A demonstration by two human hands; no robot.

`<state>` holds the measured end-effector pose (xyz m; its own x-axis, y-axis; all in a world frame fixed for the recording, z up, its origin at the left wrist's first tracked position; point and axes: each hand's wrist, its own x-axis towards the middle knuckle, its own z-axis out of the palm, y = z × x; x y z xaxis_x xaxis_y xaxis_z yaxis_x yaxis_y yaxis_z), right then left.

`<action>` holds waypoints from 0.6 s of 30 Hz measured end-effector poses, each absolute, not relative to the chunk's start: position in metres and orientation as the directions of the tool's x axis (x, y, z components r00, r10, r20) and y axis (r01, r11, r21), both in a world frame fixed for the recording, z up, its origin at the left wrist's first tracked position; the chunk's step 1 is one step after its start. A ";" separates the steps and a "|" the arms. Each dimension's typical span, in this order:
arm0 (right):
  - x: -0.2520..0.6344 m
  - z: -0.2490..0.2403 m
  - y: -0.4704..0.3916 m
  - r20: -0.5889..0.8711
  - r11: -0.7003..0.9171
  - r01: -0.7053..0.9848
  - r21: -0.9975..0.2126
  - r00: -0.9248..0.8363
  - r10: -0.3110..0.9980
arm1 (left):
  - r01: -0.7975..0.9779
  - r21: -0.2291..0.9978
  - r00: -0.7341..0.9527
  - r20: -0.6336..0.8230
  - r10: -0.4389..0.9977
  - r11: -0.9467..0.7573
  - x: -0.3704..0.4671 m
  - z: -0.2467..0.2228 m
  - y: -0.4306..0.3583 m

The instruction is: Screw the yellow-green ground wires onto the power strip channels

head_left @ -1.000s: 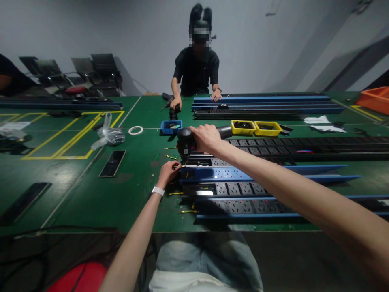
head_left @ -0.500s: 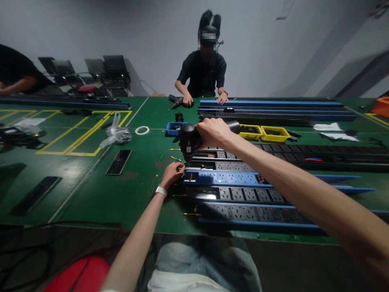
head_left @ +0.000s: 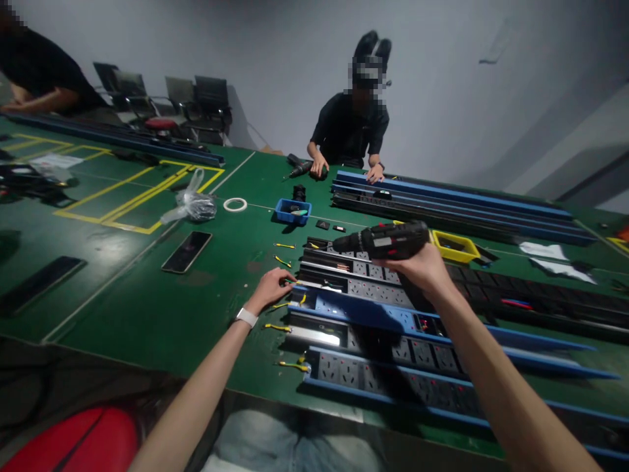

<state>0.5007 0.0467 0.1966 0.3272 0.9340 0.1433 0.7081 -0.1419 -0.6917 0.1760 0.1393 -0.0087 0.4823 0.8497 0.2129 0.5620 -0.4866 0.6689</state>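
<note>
My right hand (head_left: 421,265) is wrapped round the grip of a black cordless drill (head_left: 393,241). The drill lies level above the power strips, its chuck pointing left. My left hand (head_left: 272,288) rests at the left end of a strip, thumb and fingertips pinching a short yellow-green wire (head_left: 291,282). Just below it is a blue power strip (head_left: 363,308) with a row of sockets. Closer to me lie a black strip (head_left: 319,333) and another blue strip (head_left: 344,375). Short yellow wires, such as this wire (head_left: 278,327), stick out at their left ends.
Beyond the strips stand a blue bin (head_left: 293,211) and a yellow bin (head_left: 455,247). A phone (head_left: 187,252), a white ring (head_left: 234,205) and a plastic bag (head_left: 192,202) lie left. Across the table, a co-worker (head_left: 351,128) has both hands down near a second drill (head_left: 298,169).
The drill has come up off the strip's end and swung from pointing down to lying level, farther right. My left hand stays at the strip's end. The whole view has tilted.
</note>
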 end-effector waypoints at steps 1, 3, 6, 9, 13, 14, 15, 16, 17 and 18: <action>0.506 0.187 0.045 0.082 -0.163 0.597 -0.785 0.360 0.929 | 0.563 0.671 0.478 0.213 0.852 -0.483 0.177 -0.009 0.139; 0.515 0.172 0.041 -0.052 -0.247 0.454 -0.856 0.400 0.915 | 0.578 0.660 0.465 0.217 0.858 -0.480 0.178 -0.010 0.139; 0.524 0.155 0.039 -0.215 -0.364 0.355 -0.861 0.394 0.893 | 0.618 0.628 0.437 0.227 0.870 -0.474 0.182 -0.011 0.139; 0.533 0.142 0.042 -0.349 -0.461 0.280 -0.842 0.368 0.862 | 0.620 0.625 0.442 0.221 0.869 -0.474 0.183 -0.012 0.140; 0.544 0.129 0.054 -0.513 -0.593 0.185 -0.783 0.346 0.786 | 0.588 0.665 0.468 0.184 0.864 -0.460 0.181 -0.011 0.142; 0.547 0.126 0.057 -0.551 -0.624 0.162 -0.765 0.338 0.763 | 0.584 0.673 0.474 0.171 0.863 -0.454 0.180 -0.011 0.143; 0.550 0.123 0.060 -0.579 -0.648 0.143 -0.748 0.335 0.743 | 0.581 0.679 0.478 0.160 0.864 -0.448 0.180 -0.010 0.143; 0.554 0.121 0.063 -0.606 -0.671 0.131 -0.730 0.329 0.724 | 0.579 0.684 0.484 0.150 0.862 -0.444 0.179 -0.008 0.144; 0.557 0.118 0.065 -0.635 -0.699 0.119 -0.705 0.333 0.697 | 0.577 0.687 0.488 0.143 0.861 -0.442 0.179 -0.007 0.144; 0.561 0.115 0.068 -0.662 -0.728 0.105 -0.678 0.345 0.666 | 0.577 0.687 0.490 0.140 0.860 -0.441 0.179 -0.005 0.144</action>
